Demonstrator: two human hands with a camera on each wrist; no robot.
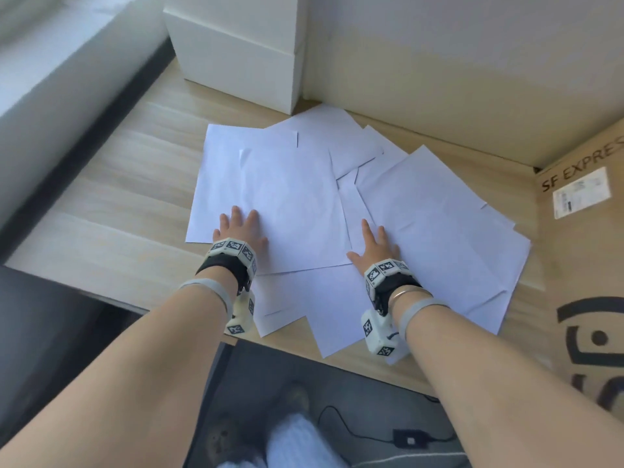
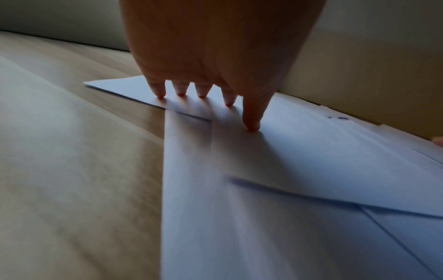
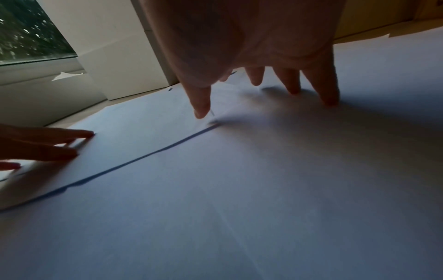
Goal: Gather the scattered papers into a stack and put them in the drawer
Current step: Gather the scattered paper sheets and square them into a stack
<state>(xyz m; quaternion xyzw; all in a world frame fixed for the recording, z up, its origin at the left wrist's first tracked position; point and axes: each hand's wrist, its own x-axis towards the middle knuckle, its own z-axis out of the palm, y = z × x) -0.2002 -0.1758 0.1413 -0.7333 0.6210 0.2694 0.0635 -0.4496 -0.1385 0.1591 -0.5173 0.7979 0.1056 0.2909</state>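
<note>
Several papers [image 1: 304,197] lie fanned and overlapping on the worktop [image 1: 118,184]. We rest our left hand [image 1: 238,228] and right hand [image 1: 374,244] flat on them, fingers spread, gripping nothing. We should sweep inward evenly, keeping light pressure so sheets slide together without creasing.

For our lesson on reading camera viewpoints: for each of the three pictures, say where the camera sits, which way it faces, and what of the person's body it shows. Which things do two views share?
Head: worn high, looking forward and down at the papers on the wooden desk; both forearms, left hand and right hand show.
Left wrist: low over the desk, looking along the left hand's fingers touching paper.
Right wrist: low, looking along the right hand's fingers toward the white box and window.
Shared: the left hand also shows in the right wrist view; papers show in all.
</note>
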